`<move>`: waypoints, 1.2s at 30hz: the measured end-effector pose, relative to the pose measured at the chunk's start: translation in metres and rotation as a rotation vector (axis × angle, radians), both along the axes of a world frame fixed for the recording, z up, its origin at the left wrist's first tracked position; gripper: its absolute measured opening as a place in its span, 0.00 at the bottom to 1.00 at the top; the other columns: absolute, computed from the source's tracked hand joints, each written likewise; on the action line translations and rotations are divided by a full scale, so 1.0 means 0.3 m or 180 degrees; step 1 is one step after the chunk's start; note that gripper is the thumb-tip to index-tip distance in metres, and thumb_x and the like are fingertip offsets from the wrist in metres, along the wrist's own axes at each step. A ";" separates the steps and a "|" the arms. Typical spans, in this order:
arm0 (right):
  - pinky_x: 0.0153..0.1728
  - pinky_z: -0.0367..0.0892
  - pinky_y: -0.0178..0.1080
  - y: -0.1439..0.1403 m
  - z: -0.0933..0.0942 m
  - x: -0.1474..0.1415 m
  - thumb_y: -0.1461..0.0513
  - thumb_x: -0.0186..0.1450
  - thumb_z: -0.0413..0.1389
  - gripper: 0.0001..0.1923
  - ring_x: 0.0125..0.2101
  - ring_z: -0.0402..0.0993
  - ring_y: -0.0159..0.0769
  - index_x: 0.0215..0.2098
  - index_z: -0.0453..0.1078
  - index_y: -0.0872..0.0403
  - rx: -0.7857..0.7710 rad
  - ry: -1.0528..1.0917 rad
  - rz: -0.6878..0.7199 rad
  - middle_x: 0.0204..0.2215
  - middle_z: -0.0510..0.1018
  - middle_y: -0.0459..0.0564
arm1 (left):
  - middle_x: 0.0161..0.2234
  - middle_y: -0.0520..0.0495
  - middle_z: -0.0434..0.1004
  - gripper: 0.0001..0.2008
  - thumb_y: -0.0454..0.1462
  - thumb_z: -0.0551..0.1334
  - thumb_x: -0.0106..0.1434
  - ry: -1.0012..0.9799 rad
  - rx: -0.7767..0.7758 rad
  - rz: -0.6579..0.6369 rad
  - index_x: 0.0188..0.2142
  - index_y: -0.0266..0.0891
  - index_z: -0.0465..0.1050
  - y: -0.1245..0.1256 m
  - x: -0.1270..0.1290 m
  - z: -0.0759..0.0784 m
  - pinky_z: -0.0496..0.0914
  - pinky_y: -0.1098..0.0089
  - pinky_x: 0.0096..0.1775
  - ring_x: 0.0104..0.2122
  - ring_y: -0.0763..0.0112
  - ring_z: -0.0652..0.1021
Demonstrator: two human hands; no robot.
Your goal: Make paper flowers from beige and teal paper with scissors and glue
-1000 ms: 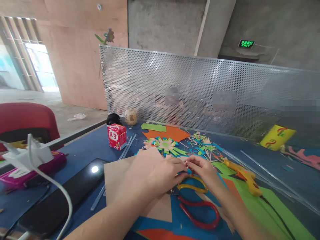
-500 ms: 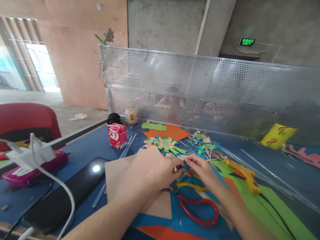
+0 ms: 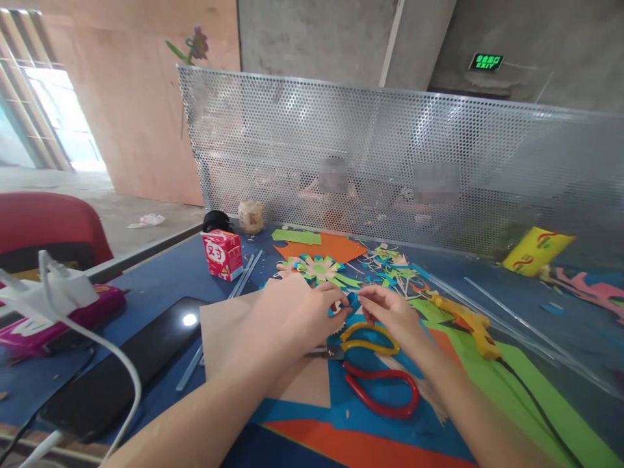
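- Blue surface (image 3: 160, 286) spreads under both hands, littered with paper scraps.
- Tan sheet (image 3: 229, 325) lies beneath the left hand (image 3: 292, 318).
- Scissors (image 3: 375, 370) rest just below the right hand (image 3: 390, 312).
- Both hands pinch a small paper cutout (image 3: 341, 305) between them: light, flimsy and tearable, best gripped at its edges.

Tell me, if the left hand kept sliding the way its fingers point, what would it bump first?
Probably the right hand: the left hand points rightward at it, fingertips nearly meeting over a small paper piece. Depth is hard to judge.
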State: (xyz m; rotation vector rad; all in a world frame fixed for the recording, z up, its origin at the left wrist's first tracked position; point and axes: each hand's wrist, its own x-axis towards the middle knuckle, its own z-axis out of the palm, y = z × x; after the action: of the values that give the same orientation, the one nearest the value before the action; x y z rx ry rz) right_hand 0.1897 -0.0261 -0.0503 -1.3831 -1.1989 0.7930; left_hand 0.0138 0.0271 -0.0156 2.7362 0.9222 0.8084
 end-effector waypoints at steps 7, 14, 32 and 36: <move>0.21 0.60 0.34 -0.002 0.006 0.001 0.50 0.50 0.59 0.16 0.17 0.63 0.29 0.28 0.67 0.53 0.0036 -0.0009 -0.0207 0.16 0.69 0.41 | 0.26 0.44 0.75 0.14 0.49 0.55 0.57 -0.0119 0.0073 0.0071 0.29 0.47 0.76 0.027 -0.004 -0.048 0.65 0.67 0.31 0.32 0.58 0.75; 0.21 0.60 0.34 -0.011 0.017 -0.007 0.50 0.52 0.58 0.16 0.17 0.63 0.29 0.27 0.67 0.54 0.0026 -0.0051 -0.0148 0.16 0.69 0.41 | 0.23 0.46 0.74 0.15 0.50 0.56 0.55 -0.0037 0.0036 0.0194 0.30 0.48 0.76 0.033 0.001 -0.050 0.64 0.68 0.30 0.29 0.61 0.74; 0.21 0.60 0.33 0.004 -0.019 0.011 0.52 0.54 0.58 0.13 0.18 0.64 0.29 0.27 0.67 0.53 0.0190 0.0034 -0.0092 0.15 0.69 0.40 | 0.23 0.47 0.75 0.16 0.51 0.56 0.55 -0.0016 -0.0139 0.0257 0.31 0.48 0.77 0.036 0.002 -0.042 0.65 0.69 0.32 0.32 0.61 0.75; 0.21 0.60 0.33 0.002 -0.017 0.014 0.51 0.55 0.58 0.14 0.18 0.63 0.29 0.27 0.67 0.53 0.0208 -0.0004 -0.0102 0.15 0.69 0.41 | 0.23 0.47 0.76 0.15 0.50 0.57 0.54 -0.0114 -0.0168 0.0160 0.31 0.48 0.77 0.037 0.003 -0.042 0.65 0.69 0.31 0.33 0.59 0.75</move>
State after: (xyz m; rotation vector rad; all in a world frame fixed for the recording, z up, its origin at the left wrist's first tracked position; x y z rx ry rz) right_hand 0.1939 -0.0255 -0.0554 -1.3462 -1.1907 0.7246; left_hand 0.0149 0.0383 -0.0282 2.6545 0.9943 0.8268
